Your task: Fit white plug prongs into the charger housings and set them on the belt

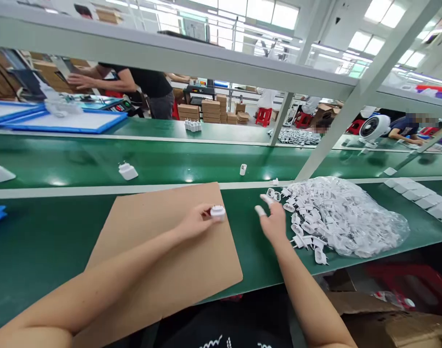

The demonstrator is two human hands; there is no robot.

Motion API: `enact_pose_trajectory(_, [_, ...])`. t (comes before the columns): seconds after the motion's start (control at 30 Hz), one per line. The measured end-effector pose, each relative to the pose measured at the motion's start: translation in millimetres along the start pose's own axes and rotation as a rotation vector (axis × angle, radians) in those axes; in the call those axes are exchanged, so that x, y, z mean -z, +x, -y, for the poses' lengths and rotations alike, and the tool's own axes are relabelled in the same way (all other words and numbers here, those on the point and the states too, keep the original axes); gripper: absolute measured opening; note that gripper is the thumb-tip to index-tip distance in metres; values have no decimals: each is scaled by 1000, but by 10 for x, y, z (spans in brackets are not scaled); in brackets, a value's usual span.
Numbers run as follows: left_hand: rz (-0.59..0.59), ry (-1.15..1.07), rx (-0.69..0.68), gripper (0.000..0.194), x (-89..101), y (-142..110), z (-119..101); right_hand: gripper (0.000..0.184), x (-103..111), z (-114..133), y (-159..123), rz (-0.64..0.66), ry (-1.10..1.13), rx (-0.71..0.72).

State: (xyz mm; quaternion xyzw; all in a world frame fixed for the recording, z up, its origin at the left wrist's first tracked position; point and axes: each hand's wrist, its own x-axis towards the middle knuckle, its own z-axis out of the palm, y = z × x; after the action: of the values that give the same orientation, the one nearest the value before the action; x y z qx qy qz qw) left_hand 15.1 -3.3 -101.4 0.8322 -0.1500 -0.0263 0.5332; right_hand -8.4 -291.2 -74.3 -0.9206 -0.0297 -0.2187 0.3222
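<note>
Over one cardboard sheet (144, 227), left hand (195, 222) grasping one white adapter (217, 212), right hand (275, 221) with grip released

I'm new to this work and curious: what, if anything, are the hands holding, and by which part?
The left hand grips a white plug piece by its body's left side. The right hand holds nothing visible.

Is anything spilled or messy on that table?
Yes, a bit. Small white plastic parts lie jumbled on the green table, at the left side of the clear plastic bag that holds many more. They point different ways, as if they slid out.
</note>
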Motion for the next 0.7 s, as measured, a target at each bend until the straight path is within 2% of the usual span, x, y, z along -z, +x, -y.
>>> enact_pose_trajectory(0.1, [-202, 162, 113, 51, 342, 518, 132, 32, 247, -377, 159, -65, -515, -270])
enact_pose_trajectory(0.17, [-331, 274, 199, 49, 576, 853, 221, 32, 306, -545, 178, -24, -678, -396])
enact_pose_trajectory(0.27, [-437, 366, 266, 40, 847, 1209, 325, 33, 304, -643, 140, 20, -685, -413])
enact_pose_trajectory(0.37, [-490, 431, 366, 37, 942, 1395, 377, 30, 294, -650, 105, -29, -594, -325])
enact_pose_trajectory(0.4, [-520, 452, 408, 44, 924, 1437, 375, 28, 293, -651, 102, -56, -554, -300])
enact_pose_trajectory(0.47, [-655, 519, 443, 69, 809, 1515, 331, 24, 284, -657, 112, -121, -446, -278])
enact_pose_trajectory(0.53, [-805, 628, 354, 88, 599, 1610, 235, 20, 249, -659, 141, -197, -254, -265])
enact_pose_trajectory(0.57, [-821, 681, 269, 90, 469, 1671, 176, 20, 220, -652, 159, -225, -109, -256])
enact_pose_trajectory(0.6, [-776, 715, 185, 88, 331, 1744, 116, 22, 185, -637, 177, -238, 65, -244])
enact_pose_trajectory(0.63, [-680, 724, 123, 85, 192, 1826, 60, 25, 147, -612, 191, -234, 257, -232])
enact_pose_trajectory(0.7, [-448, 676, 96, 83, -62, 2002, -24, 33, 76, -539, 200, -194, 631, -236])
